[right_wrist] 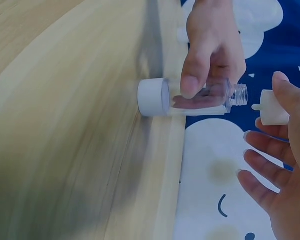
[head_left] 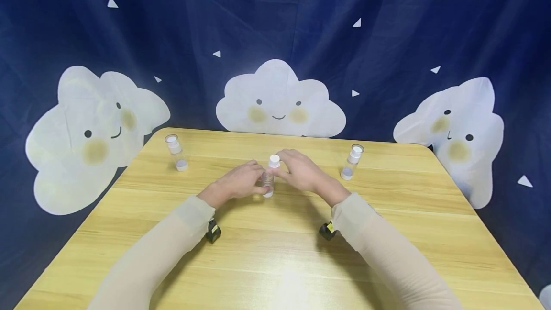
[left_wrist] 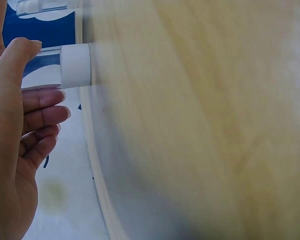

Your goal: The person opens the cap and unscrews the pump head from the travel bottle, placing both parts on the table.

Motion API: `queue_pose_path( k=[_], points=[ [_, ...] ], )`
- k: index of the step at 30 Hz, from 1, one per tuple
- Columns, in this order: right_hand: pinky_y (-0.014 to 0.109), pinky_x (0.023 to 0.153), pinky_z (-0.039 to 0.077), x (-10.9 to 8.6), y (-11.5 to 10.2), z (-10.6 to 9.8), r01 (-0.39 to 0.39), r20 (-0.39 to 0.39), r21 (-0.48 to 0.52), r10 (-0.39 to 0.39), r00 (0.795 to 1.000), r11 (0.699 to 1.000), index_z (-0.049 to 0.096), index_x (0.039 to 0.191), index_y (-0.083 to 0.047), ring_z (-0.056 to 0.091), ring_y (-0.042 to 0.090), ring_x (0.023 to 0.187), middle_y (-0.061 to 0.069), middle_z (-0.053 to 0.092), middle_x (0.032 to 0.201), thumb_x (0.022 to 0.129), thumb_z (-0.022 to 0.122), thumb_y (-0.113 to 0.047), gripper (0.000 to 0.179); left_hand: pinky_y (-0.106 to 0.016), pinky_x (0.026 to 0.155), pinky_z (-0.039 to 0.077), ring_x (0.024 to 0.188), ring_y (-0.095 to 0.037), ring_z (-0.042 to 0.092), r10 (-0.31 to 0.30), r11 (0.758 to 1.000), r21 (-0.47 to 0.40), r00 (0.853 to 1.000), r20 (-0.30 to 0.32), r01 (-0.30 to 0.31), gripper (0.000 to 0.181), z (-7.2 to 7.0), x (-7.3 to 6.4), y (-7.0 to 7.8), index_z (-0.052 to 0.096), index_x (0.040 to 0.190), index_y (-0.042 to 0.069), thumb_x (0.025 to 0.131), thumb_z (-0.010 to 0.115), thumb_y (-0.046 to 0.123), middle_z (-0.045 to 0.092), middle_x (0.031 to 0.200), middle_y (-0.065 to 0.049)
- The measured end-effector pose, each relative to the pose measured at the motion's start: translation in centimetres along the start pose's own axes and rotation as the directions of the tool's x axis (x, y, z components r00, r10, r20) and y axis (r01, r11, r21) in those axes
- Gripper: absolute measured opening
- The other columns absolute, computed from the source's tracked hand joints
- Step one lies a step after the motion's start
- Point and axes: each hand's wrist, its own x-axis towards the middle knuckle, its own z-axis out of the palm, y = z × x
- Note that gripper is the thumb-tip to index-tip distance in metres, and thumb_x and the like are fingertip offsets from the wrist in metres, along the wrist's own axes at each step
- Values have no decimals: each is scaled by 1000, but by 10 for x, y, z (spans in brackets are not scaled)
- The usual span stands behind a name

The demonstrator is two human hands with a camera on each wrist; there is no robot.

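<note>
From the right wrist view, your left hand (right_wrist: pixel 215 50) is clamped round the clear plastic bottle (right_wrist: pixel 197 111), thumb on one side and fingers on the other, leaving the threaded neck bare. Your right hand (right_wrist: pixel 299 150) pinches the white nozzle cap (right_wrist: pixel 274 109) between thumb and forefinger, the other fingers spread loosely. The cap sits just beyond the neck, not touching it, its small spout pointing at the opening. That hold seems to suit lining cap and neck up.

In the left wrist view, you can see the bottle's white base down on the bench. Your left thumb and fingers wrap the body just above it, probably so the bottle stays upright and does not shift.

The head view puts both your hands and the bottle mid-bench, the cap above it. Two similar bottles stand well apart, one far left (head_left: pixel 176 153), one far right (head_left: pixel 352 161), perhaps spaced to leave you elbow room. The bench (head_left: pixel 267 248) is pale wood-grain with rounded far corners and a bright glare near you. Behind it hangs a navy curtain (head_left: pixel 258 18) printed with smiling clouds and white triangles.
</note>
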Motion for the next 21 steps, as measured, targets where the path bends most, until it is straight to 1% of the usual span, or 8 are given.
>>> queue_pose_path(
  k=[6, 9, 15, 21],
  points=[
    [42, 97, 44, -2, 1, -4, -33, -7, -34, 32, 999, 999, 60, 114, -13, 55, 24, 112, 3, 62, 116, 95, 56, -54, 45, -35, 97, 44, 106, -17, 52, 11, 1000, 1, 1000, 4, -11, 54, -2, 2, -3, 66, 117, 9, 91, 59, 56, 65, 108, -1],
    [43, 99, 44, -4, 3, -6, -46, -5, -53, 46, 999, 998, 60, 118, -11, 55, 25, 115, 6, 62, 120, 95, 55, -55, 49, -35, 99, 43, 107, -18, 52, 17, 1000, -3, 1000, 5, -17, 55, -3, 3, -4, 67, 117, 8, 91, 59, 56, 65, 110, -3],
    [44, 100, 44, -7, 7, -9, -67, 0, -88, 67, 998, 994, 59, 121, -8, 54, 28, 117, 9, 61, 122, 95, 51, -60, 59, -35, 99, 43, 107, -18, 52, 22, 1000, -7, 1000, 16, -22, 53, -5, 5, -7, 67, 114, 8, 92, 59, 55, 65, 110, -4],
    [44, 99, 44, -13, 12, -13, -93, 3, -121, 94, 996, 988, 59, 122, -6, 54, 28, 117, 10, 62, 122, 95, 50, -60, 61, -35, 99, 43, 106, -19, 53, 22, 1000, 1, 1000, 9, -22, 54, -3, 5, -9, 67, 114, 6, 91, 60, 54, 65, 111, -5]
  ],
)
